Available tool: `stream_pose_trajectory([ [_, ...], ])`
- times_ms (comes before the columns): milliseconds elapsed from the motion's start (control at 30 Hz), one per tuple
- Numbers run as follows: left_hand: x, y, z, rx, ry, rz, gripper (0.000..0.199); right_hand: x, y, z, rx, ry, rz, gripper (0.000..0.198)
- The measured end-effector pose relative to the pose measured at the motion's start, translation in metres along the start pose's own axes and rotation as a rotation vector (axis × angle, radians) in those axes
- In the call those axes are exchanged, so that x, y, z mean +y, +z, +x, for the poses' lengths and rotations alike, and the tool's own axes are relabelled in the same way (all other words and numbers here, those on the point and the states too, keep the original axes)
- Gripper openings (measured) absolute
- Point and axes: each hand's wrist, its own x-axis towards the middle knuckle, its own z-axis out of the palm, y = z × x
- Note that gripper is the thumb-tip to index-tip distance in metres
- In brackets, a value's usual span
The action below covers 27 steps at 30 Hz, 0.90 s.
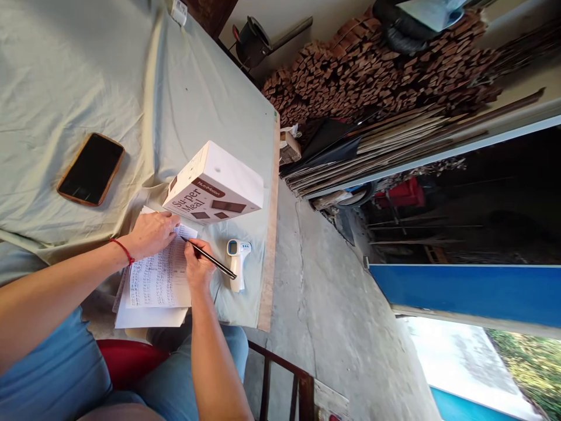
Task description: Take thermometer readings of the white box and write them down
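Sheets of paper (160, 278) covered in handwriting lie stacked at the table's near edge, in front of my body. My left hand (153, 234) rests flat on the upper part of the top sheet, a red string bracelet on its wrist. In my right hand (199, 263) is a black pen (214, 261), its tip down at the top sheet near the upper right. Just beyond the paper stands a white and brown "Super Meal" box (214, 187). A white and blue infrared thermometer (238, 263) lies to the right of my right hand.
A phone in a brown case (91, 169) lies on the cloth-covered table (210, 105) at left. A small white container (179, 11) stands at the far edge. Beyond the table are stacked firewood (385, 64), a concrete floor (324, 280) and a dark metal frame (280, 368).
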Motion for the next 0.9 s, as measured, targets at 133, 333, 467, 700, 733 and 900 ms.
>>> stream_pose_trajectory([
  [133, 0.0006, -0.0024, 0.0000, -0.018, -0.008, 0.001, 0.029, -0.0008, -0.0007, 0.0016, -0.010, -0.023, 0.018, 0.036],
  [333, 0.0025, -0.0050, -0.0006, -0.034, -0.014, 0.010, 0.029, 0.0000, 0.0008, 0.0009, -0.013, -0.051, 0.018, 0.037],
  [467, 0.0023, -0.0051, -0.0009, -0.043, -0.010, 0.021, 0.030, 0.0012, 0.0014, 0.0009, -0.003, -0.076, -0.029, 0.038],
  [700, 0.0001, -0.0020, -0.0006, -0.002, 0.013, 0.014, 0.029, 0.0016, 0.0016, 0.0007, 0.006, -0.077, -0.017, 0.036],
  [733, 0.0000, -0.0016, -0.0003, -0.003, 0.011, 0.015, 0.030, 0.0018, 0.0016, 0.0007, 0.000, -0.074, -0.022, 0.035],
  [900, 0.0002, -0.0014, 0.0006, -0.014, 0.002, 0.016, 0.030, 0.0013, 0.0009, 0.0010, -0.007, -0.063, -0.029, 0.036],
])
